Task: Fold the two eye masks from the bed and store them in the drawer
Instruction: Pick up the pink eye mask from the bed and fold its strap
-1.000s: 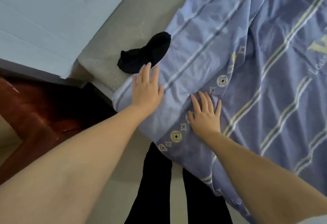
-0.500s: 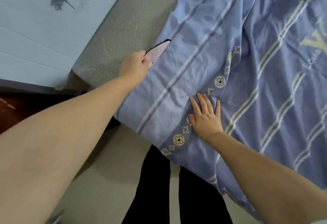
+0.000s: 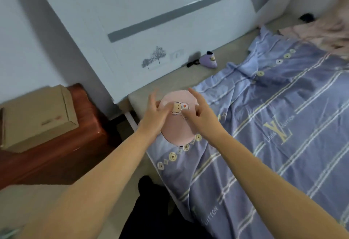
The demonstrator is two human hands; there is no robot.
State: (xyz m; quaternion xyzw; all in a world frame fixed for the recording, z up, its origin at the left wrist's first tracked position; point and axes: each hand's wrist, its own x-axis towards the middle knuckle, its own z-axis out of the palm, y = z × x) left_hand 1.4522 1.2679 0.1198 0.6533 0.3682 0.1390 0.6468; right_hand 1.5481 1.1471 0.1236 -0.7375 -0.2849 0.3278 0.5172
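A pink eye mask point(image 3: 176, 125) with a small cartoon figure on it is held up in front of me, over the near corner of the bed. My left hand point(image 3: 154, 113) grips its left side and my right hand point(image 3: 201, 115) grips its right side, thumbs on the front. A second eye mask point(image 3: 207, 62), purple with a black strap, lies on the beige mattress by the white headboard point(image 3: 151, 30), well beyond both hands. No drawer front can be made out in this view.
A blue striped sheet point(image 3: 264, 125) covers the bed. A red-brown nightstand point(image 3: 62, 144) stands left of the bed with a cardboard box point(image 3: 37, 116) on top. A pink blanket point(image 3: 321, 36) and a small black item point(image 3: 306, 17) lie at the far right.
My left hand picked the mask up from the mattress edge and turned its pink side toward me. My right hand left the sheet and joined it. The view tilted up toward the headboard.
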